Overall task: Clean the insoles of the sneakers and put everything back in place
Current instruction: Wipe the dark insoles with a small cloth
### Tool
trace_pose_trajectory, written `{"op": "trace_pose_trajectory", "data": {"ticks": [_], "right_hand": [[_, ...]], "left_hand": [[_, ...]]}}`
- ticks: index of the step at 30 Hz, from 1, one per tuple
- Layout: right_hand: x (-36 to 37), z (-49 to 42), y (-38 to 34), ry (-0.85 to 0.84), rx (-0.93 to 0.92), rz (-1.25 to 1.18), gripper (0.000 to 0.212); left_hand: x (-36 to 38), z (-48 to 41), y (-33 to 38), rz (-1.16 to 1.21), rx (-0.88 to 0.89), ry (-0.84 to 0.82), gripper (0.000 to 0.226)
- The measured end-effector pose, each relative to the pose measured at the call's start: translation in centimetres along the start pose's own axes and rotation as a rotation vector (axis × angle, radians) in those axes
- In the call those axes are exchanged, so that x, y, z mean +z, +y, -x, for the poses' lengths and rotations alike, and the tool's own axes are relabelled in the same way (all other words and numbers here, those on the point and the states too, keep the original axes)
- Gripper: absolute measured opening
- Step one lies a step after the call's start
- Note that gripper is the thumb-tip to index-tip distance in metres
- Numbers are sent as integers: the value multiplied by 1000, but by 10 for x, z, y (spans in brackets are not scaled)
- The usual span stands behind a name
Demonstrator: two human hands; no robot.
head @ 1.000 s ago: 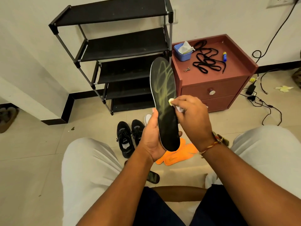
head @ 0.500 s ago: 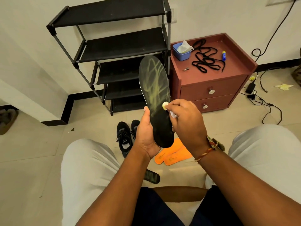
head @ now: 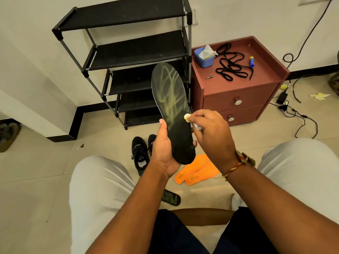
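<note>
The left grip (head: 164,153) curls round the heel end of the black insole (head: 170,107), thumb along its left edge, holding it upright, yellow streaks facing up. The right grip (head: 212,132) pinches a small yellowish wad (head: 186,117) against the insole's right edge, midway up. Behind stands a black shoe rack (head: 128,52). On the floor below lie 2 black sneakers (head: 138,154), 1 dark insole (head: 171,198) and 2 orange insoles (head: 200,169). The red counter (head: 238,85) carries a blue tub (head: 204,61) and black laces (head: 229,68)
</note>
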State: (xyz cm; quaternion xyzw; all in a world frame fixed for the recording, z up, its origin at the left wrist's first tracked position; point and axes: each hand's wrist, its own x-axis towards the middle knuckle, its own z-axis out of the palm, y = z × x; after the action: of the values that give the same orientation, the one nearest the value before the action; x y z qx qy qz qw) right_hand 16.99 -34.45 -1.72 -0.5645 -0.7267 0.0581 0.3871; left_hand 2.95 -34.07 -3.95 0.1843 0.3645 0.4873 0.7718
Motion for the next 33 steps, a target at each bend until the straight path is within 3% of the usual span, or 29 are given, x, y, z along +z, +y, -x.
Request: {"op": "trace_pose_trajectory", "data": {"ticks": [4,9,15,23,29,33], "right_hand": [[5,12,-15,54,-56,-42,19],[10,26,-40,-144,-94,-166,30],[-4,-13,6,70,92,23,20],[0,18,-37,-89,-83,-145,21],[-9,-17,10,121,83,-15,17],[-1,5,-22,26,-12,-115,21]], "left_hand": [[1,3,1,-14,-45,-11,75],[-1,2,1,7,-13,3,73],[7,4,-14,-126,-45,3,70],[5,4,-7,2,-94,-40,74],[13,7,-10,-120,-82,-70,65],[11,9,-8,-77,-115,-53,67]]}}
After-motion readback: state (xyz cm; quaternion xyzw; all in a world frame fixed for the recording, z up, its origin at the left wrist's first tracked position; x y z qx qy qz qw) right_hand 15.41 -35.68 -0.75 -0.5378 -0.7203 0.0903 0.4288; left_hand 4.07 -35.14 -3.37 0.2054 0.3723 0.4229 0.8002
